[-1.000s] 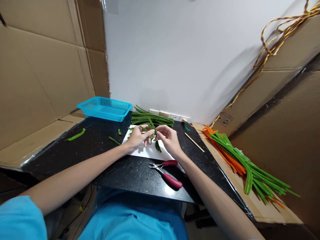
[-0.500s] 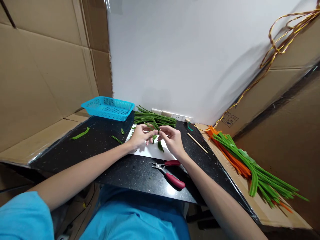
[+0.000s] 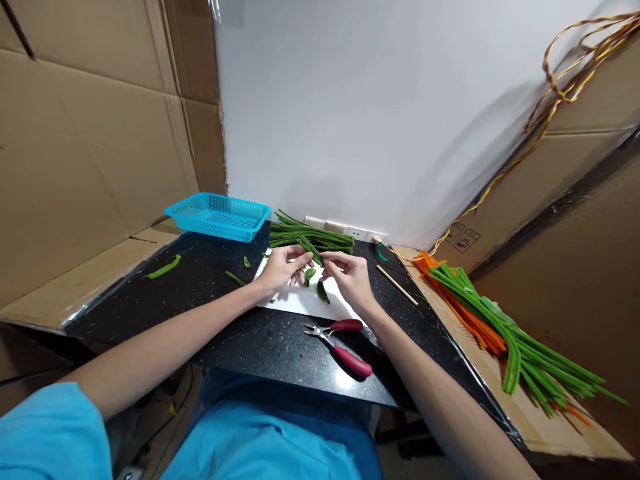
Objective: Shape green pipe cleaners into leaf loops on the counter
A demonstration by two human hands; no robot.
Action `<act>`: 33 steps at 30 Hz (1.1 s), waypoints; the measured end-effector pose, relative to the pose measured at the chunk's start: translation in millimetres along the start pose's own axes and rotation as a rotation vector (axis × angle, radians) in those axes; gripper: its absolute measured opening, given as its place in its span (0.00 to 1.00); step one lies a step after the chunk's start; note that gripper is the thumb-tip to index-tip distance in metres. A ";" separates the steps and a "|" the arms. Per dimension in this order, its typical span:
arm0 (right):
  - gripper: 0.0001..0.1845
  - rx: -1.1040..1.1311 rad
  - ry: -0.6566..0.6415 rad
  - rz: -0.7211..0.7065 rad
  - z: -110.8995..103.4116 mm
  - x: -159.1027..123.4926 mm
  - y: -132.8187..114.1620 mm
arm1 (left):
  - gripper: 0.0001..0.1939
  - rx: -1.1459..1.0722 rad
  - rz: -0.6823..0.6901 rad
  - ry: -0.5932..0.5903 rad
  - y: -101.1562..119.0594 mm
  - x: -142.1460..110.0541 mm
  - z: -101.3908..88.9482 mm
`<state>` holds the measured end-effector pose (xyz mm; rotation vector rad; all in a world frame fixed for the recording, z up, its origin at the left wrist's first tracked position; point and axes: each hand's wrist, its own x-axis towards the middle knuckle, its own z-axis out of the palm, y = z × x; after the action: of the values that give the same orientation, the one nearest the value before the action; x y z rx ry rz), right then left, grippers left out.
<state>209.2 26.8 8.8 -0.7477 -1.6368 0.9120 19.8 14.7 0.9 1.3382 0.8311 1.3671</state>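
Note:
My left hand (image 3: pixel 281 269) and my right hand (image 3: pixel 350 276) meet over a white sheet (image 3: pixel 305 301) on the black table (image 3: pixel 210 300). Both pinch the same short green pipe-cleaner piece (image 3: pixel 310 251) between thumb and fingers. Two small green leaf-shaped bits (image 3: pixel 323 291) lie on the sheet just below the fingers. A bundle of green pipe cleaners (image 3: pixel 305 235) lies right behind the hands by the wall.
Red-handled pliers (image 3: pixel 343 345) lie near the table's front edge. A blue plastic basket (image 3: pixel 219 216) stands at the back left. Green scraps (image 3: pixel 162 267) dot the left side. A wooden stick (image 3: pixel 397 285) and green and orange pipe cleaners (image 3: pixel 495 327) lie right.
The hands have shifted slightly up and right in the picture while working the green piece; the camera has turned a little. Nothing else on the table has moved.

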 end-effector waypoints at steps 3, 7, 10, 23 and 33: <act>0.17 -0.044 -0.018 -0.018 0.6 -2.2 -3.1 | 0.29 -0.038 -0.041 -0.025 0.8 -0.5 0.0; 0.18 -0.170 -0.074 -0.081 3.0 -6.6 -4.8 | 0.27 -0.014 -0.062 -0.030 -0.7 -0.8 -0.9; 0.18 -0.293 -0.098 -0.135 6.0 -8.4 -2.4 | 0.27 0.001 -0.059 -0.044 -2.4 -0.7 -0.4; 0.28 -0.609 -0.089 -0.375 1.3 -10.6 0.7 | 0.28 0.017 -0.049 0.003 2.5 -2.9 2.4; 0.21 -0.572 -0.131 -0.388 0.7 -8.3 -0.1 | 0.27 -0.044 -0.080 -0.013 1.4 -4.9 2.4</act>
<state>210.4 19.7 4.6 -0.7165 -2.0987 0.2129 21.3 9.3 1.2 1.2657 0.8321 1.3056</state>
